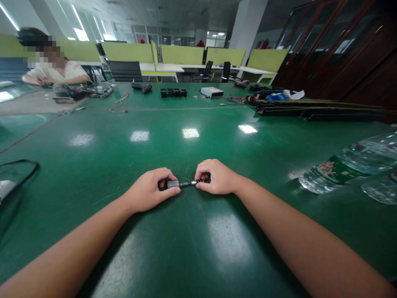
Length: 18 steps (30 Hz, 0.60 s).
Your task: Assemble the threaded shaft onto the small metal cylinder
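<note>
Low over the green table (149, 248), my left hand (151, 188) is closed around a small silver-and-black cylinder (173, 184), which looks like a small motor. A thin dark rod (187, 184) with a bright tip sticks out of the cylinder towards the right. My right hand (217, 176) pinches the far end of this rod between thumb and fingers. A dark, ridged piece shows partly there; the fingers hide the rest of it. The cylinder and rod lie in one line, roughly level.
Large clear water bottles (341, 169) lie at the right. A black cable (31, 163) loops at the left edge. Along the far side are a power tool (142, 87), a black part (173, 92), a metal box (211, 92) and dark rails (310, 109). Someone sits at the far left.
</note>
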{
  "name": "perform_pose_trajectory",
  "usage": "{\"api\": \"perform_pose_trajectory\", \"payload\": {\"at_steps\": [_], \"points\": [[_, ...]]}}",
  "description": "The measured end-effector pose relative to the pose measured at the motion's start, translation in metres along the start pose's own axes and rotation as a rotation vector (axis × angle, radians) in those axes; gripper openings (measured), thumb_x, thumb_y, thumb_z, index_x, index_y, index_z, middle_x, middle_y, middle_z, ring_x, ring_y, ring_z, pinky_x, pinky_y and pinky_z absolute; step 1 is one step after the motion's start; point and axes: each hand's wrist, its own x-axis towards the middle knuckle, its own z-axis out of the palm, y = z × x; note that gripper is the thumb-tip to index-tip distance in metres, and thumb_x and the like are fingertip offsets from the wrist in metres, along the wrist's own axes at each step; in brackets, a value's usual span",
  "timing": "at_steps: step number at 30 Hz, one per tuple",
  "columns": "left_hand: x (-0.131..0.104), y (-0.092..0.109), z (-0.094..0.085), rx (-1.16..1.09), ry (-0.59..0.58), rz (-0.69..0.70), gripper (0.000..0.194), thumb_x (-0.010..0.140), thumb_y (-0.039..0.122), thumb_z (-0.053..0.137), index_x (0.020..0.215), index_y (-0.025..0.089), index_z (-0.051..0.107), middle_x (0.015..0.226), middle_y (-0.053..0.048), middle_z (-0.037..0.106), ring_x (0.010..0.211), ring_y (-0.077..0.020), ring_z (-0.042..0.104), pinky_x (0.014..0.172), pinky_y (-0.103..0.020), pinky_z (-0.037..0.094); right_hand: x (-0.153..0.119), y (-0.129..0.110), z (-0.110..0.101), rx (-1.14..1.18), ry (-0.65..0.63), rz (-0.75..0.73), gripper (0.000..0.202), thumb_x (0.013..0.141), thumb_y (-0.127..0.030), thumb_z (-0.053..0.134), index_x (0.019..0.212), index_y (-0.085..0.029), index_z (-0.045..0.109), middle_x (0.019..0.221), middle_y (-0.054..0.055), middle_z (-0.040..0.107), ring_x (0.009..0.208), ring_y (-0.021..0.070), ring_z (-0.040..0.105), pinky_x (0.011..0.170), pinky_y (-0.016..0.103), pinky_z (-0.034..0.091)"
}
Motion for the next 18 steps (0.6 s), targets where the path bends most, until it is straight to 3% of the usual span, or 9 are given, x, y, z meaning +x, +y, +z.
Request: {"api": "perform_pose_trajectory", "payload": {"at_steps": [4,13,18], "points": [[-0.001,0.000,-0.001,0.004,-0.002,-0.001,0.029,0.087,0.046,0.060,0.094,0.019,0.066,0.079,-0.001,0.062,0.069,-0.0153,0.054,0.063,-0.026,0.039,-0.002,0.005,-0.005,0.039,0.019,0.068,0.002,0.069,-0.014,0.068,0.071,-0.014,0.068,0.067,0.001,0.063,0.061,0.0111,0.055,0.059,0.023,0.043],[-0.001,0.000,-0.001,-0.007,-0.003,0.000,0.027,0.086,0.045,0.061,0.093,0.019,0.066,0.079,0.000,0.062,0.069,-0.0151,0.054,0.063,-0.025,0.039,0.001,-0.005,0.002,0.003,0.015,-0.022,0.003,0.071,-0.018,0.071,0.072,-0.015,0.072,0.064,0.000,0.062,0.062,0.0118,0.056,0.062,0.024,0.043],[0.001,-0.001,0.000,0.001,0.003,0.005,0.026,0.085,0.042,0.063,0.093,0.019,0.066,0.078,0.000,0.061,0.069,-0.0149,0.054,0.062,-0.025,0.039,0.004,-0.016,0.013,0.097,0.040,-0.048,0.023,0.071,-0.010,0.068,0.093,-0.016,0.072,0.079,0.002,0.065,0.070,0.0122,0.059,0.068,0.024,0.046]]}}
